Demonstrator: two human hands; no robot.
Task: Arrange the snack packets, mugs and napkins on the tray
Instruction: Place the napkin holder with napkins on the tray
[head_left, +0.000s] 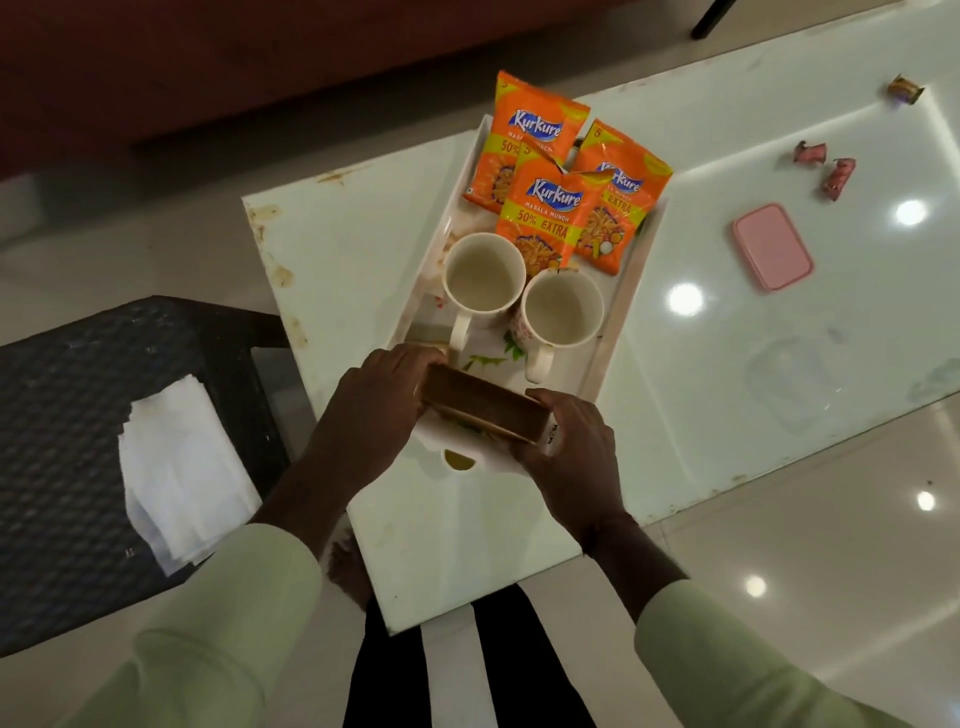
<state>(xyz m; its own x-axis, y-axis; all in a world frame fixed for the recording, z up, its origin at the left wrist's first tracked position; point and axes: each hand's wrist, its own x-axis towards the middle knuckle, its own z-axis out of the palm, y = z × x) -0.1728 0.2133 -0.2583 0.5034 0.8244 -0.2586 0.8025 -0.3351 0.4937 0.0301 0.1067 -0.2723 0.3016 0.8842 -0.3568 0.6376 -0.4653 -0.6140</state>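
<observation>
A pink lid (773, 246) lies on the glass table (779, 364); beyond it, three candy wrappers (837, 177). Beside the table stands a dark chair (67, 415).

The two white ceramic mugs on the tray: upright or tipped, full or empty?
Both upright and empty. The left white mug and right white mug show open rims facing up with bare pale interiors, no liquid.

Floor (779, 545): pale glossy tiles, with round spots of reflected light.
Surface (363, 234): white glossy top, brown stains along its left edge, bright light spots mirrored on the right part.
Left furniture (62, 415): dark woven-textured piece just beside the surface.
Far side: dark reddish-brown sofa (208, 62) across the top.
Top right: a black leg (711, 18) standing on the floor.
</observation>
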